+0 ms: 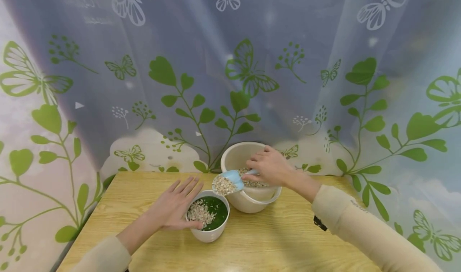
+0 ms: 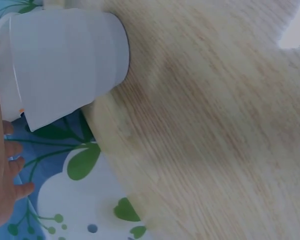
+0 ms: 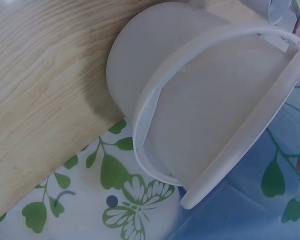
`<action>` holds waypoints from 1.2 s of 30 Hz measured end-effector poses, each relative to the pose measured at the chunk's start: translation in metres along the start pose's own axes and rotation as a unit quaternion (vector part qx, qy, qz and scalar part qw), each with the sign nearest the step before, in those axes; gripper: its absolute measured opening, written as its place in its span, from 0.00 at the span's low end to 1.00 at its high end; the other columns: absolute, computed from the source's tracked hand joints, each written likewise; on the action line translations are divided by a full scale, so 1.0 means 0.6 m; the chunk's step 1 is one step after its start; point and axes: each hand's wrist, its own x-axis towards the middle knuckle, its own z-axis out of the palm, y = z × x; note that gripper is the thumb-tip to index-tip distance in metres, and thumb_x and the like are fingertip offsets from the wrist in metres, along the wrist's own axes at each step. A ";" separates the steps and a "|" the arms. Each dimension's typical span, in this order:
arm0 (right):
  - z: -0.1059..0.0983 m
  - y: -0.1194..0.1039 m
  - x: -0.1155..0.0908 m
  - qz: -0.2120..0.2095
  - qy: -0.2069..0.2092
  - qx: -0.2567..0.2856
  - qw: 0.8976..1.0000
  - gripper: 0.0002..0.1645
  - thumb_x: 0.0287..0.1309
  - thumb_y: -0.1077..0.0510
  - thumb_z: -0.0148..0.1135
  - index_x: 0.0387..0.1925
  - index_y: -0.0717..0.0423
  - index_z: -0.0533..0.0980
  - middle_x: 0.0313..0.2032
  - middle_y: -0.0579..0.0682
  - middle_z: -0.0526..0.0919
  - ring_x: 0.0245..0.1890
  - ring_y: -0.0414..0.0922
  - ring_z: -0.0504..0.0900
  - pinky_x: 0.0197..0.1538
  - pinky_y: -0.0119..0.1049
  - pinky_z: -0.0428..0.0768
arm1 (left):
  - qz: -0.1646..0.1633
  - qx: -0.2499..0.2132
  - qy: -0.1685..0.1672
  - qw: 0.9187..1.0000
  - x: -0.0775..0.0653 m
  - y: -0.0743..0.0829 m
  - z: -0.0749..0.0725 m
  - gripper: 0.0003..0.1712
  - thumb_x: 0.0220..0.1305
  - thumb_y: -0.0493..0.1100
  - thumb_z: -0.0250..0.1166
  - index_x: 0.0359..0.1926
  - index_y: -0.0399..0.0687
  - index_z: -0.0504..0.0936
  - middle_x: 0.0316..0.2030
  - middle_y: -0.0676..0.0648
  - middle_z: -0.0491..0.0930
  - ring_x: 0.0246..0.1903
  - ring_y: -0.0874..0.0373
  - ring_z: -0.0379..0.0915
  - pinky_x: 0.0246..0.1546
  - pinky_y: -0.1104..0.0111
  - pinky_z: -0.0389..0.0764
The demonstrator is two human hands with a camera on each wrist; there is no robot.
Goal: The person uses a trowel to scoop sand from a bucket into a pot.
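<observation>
My right hand [image 1: 270,166] grips the handle of a light blue scoop [image 1: 235,179] loaded with pale, flaky granules [image 1: 224,185]. The scoop is tipped toward the left, between a large white bucket [image 1: 234,202] and a smaller white pot [image 1: 209,236]. Inside the pot, a green surface [image 1: 216,220] is partly covered by the same granules on its left side. With fingers spread and fairly straight, my left hand [image 1: 176,208] lies along the pot's left rim, the thumb across its near edge. Only part of that hand [image 2: 2,170] shows in the left wrist view, beside the pot [image 2: 70,65].
More granules [image 1: 253,182] lie inside the bucket, whose white curved handle [image 3: 225,40] crosses its opening in the right wrist view. Both containers stand on a wood-grain table [image 1: 144,184]. Close behind the bucket hangs a butterfly-and-leaf patterned curtain [image 1: 201,83].
</observation>
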 end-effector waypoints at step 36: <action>0.012 -0.054 0.039 -0.040 -0.023 -0.064 0.997 0.27 0.66 0.24 0.58 0.42 0.38 0.86 0.36 0.39 0.89 0.34 0.41 0.83 0.40 0.35 0.69 | -0.006 0.002 -0.015 1.000 -0.021 -0.012 0.033 0.71 0.54 0.89 0.56 0.81 0.41 0.62 0.81 0.37 0.59 0.81 0.40 0.57 0.80 0.45 0.66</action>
